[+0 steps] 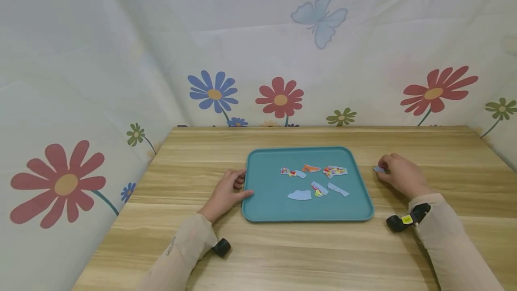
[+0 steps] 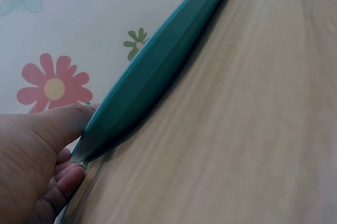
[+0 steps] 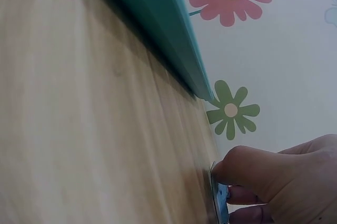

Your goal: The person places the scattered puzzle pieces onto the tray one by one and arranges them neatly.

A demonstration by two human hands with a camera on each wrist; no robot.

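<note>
A teal tray [image 1: 266, 205] lies on the wooden table, with several irregular printed paper pieces in it. My left hand [image 1: 226, 194] grips the tray's left edge; in the left wrist view its thumb [image 2: 68, 121] lies over the rim and the other fingers curl below it. Off to the right of the tray, my right hand [image 1: 401, 175] pinches a small light-blue paper piece [image 1: 379, 169] close over the table. The right wrist view shows this piece [image 3: 221, 200] on edge between thumb and fingers, its face mostly hidden.
Among the pieces in the tray are an orange one [image 1: 311, 168], a pale blue one [image 1: 300, 195] and a narrow pale strip [image 1: 338, 189]. Behind the wooden table [image 1: 307, 255] hangs a white cloth [image 1: 250, 48] with printed flowers.
</note>
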